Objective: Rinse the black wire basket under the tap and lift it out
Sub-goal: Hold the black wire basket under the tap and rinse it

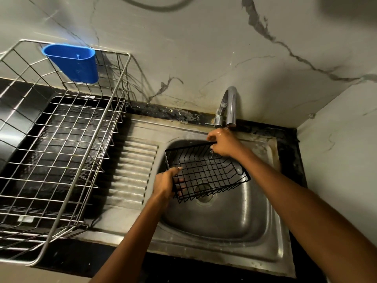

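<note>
The black wire basket (206,170) hangs tilted above the steel sink bowl (234,217), just under the chrome tap (229,107). My left hand (165,183) grips its near left corner, fingers showing through the mesh. My right hand (223,142) holds the far rim directly below the spout, and its skin looks wet. A thin trickle of water falls by my right fingers. The drain (204,193) shows through the basket's wires.
A large steel dish rack (61,139) stands on the left counter with a blue plastic cup holder (71,62) hooked on its back rim. A ribbed drainboard (132,168) lies between rack and bowl. Marble-look walls close in behind and on the right.
</note>
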